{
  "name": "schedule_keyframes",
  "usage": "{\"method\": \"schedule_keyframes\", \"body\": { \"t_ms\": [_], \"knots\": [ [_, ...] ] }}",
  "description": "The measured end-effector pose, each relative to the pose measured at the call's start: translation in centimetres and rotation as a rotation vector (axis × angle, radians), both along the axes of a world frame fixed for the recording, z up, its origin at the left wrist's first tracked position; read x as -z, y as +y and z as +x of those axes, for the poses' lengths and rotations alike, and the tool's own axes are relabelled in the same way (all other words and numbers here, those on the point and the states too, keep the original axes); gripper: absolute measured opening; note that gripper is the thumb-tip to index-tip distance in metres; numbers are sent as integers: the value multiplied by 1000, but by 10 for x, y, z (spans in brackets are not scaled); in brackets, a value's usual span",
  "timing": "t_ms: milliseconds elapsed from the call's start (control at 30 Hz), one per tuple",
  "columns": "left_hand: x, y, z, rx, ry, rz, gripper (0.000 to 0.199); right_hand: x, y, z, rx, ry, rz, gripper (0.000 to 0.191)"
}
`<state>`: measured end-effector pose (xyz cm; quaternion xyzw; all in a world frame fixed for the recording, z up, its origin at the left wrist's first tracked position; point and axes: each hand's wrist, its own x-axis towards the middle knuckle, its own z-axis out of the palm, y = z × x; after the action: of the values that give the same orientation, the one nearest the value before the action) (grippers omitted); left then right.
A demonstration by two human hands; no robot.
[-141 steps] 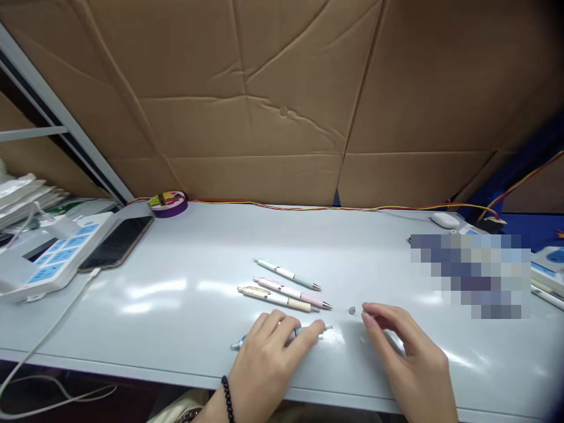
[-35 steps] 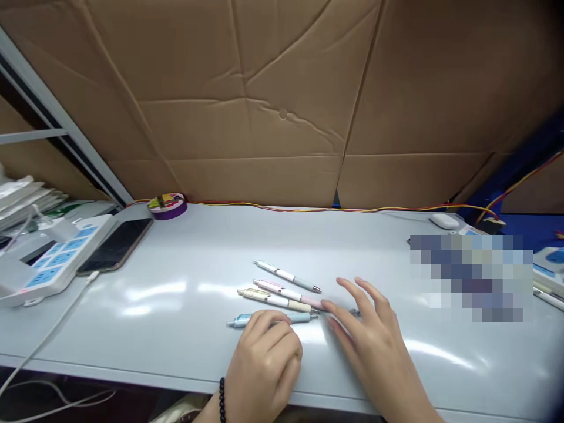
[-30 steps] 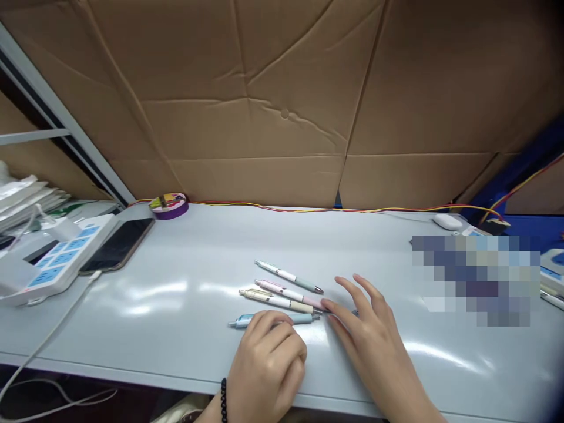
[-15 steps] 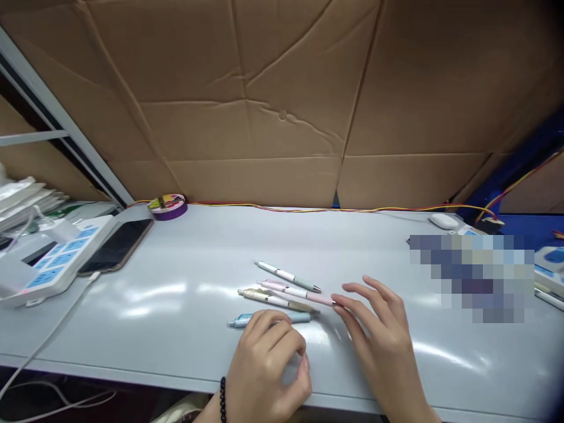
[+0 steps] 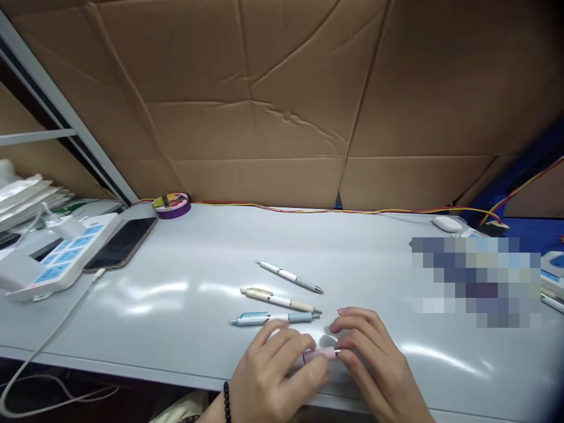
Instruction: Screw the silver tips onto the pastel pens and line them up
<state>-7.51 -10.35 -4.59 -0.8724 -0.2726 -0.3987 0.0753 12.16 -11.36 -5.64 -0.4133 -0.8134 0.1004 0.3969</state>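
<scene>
A pink pen [image 5: 321,354] is held between my two hands, low over the front part of the desk. My left hand [image 5: 282,367] wraps its barrel, hiding the rear end. The thumb and fingertips of my right hand [image 5: 374,358] pinch its metal tip. Just beyond my left fingers lies a light blue pen [image 5: 273,318]. Behind it rests a beige pen [image 5: 282,301], and farther back a white and grey-green pen [image 5: 289,276] lies slanted.
On the left are a phone [image 5: 121,244] on a white cable, a white power strip [image 5: 66,258] and stacked packets [image 5: 30,200]. A purple tape roll [image 5: 171,207] sits at the back. At right are a white mouse-like object [image 5: 446,224] and a pixelated area. Cardboard [image 5: 264,106] stands behind.
The pink pen has left the row on the desk and come toward me. My right hand moved nearer with its tip, and my left hand closed around its barrel.
</scene>
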Motion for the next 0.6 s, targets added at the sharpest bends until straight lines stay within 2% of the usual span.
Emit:
{"method": "schedule_keyframes", "body": {
  "t_ms": [67,167,367,500,600],
  "knots": [
    [0,2,0,48,16,-75,15,-2,1,-2,-21,19,-69,16],
    [2,3,0,46,15,-135,18,-3,2,-3,-38,25,-138,16],
    [6,3,-1,76,-76,-135,16,-1,1,-2,-2,10,-52,11],
    [5,5,-1,45,-39,-104,18,0,-1,-1,47,-23,-2,15],
    [1,5,2,82,19,-68,24,1,-2,-2,83,30,-26,21]
  ]
}}
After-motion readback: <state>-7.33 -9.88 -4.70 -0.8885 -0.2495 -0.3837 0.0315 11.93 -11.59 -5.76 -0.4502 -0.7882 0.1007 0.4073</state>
